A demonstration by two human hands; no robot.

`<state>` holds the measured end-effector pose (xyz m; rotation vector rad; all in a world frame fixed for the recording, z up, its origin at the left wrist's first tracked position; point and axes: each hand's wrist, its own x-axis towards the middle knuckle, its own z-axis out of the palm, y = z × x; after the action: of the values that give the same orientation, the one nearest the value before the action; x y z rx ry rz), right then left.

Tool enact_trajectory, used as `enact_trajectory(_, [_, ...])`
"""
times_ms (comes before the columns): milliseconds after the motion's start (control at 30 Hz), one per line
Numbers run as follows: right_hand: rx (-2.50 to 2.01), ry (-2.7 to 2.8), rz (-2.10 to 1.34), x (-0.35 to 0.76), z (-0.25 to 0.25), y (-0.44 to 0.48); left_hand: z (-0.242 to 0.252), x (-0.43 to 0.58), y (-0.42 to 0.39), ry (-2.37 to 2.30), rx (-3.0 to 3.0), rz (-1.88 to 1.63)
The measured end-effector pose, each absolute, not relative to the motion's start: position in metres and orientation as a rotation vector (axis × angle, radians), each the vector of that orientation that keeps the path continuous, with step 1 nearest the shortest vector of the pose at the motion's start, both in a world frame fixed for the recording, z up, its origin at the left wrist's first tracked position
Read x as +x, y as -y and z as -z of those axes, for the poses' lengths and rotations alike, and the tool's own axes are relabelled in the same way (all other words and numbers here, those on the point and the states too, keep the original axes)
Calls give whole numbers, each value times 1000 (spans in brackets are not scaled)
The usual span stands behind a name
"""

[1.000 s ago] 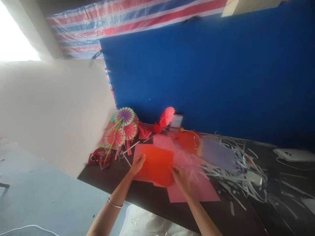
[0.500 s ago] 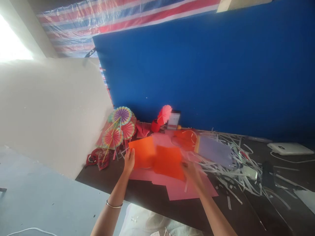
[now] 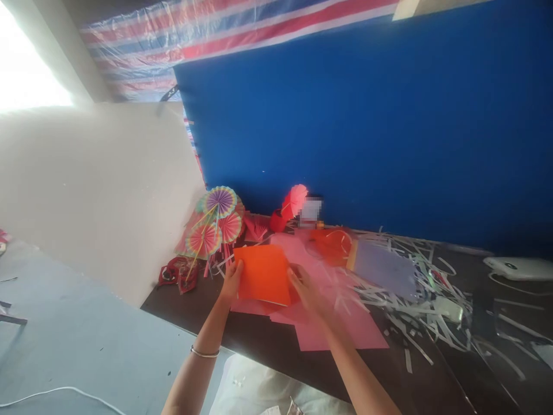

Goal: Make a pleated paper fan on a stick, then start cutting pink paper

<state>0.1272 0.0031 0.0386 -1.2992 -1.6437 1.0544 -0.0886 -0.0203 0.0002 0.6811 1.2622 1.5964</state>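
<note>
My left hand (image 3: pixel 233 279) grips the left edge of an orange sheet of paper (image 3: pixel 262 274), thumb on top. At the sheet's right edge, my right hand (image 3: pixel 303 285) has its fingers closed on the paper, slightly smeared by motion. The orange paper is held above pink sheets (image 3: pixel 341 331) that lie spread on the dark table. Whether it is one layer or several, I cannot tell. Beyond the right hand lies another orange-red paper (image 3: pixel 330 245).
Round pleated paper fans (image 3: pixel 219 202) stand at the left back, near a red patterned cloth item (image 3: pixel 178 274). A pink fan (image 3: pixel 295 200) stands by a red cup (image 3: pixel 277 220). White paper strips (image 3: pixel 436 305) litter the right side. A blue panel (image 3: pixel 363 127) rises behind.
My right hand has moved left, bringing the right-hand orange sheet over the left one, so they now overlap as one square. The view has shifted slightly.
</note>
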Motion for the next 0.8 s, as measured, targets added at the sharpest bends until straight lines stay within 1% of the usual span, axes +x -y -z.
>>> enact_trajectory(100, [-1235,1618,-1121,115,-34,-5,1,-85,18,-1265,715,-1577])
enact_trajectory(333, [-1313,1476,-980,122,-26,-7,0,-80,22,-1104,762,-1505])
enact_trajectory(433, [-1345,1501,-932,130,-30,-6,-1,-80,24,-1189,870,-1483])
enact_trajectory(567, [-1351,1515,-915,141,-29,-6,1,-86,18,-1422,936,-1587])
enact_trajectory(700, [-1412,1464,-822,155,-19,-17,3,-100,14,-1499,891,-1703])
enact_trajectory(800, [-1347,1486,-864,164,-8,-30,4,-109,15,-1541,844,-1794])
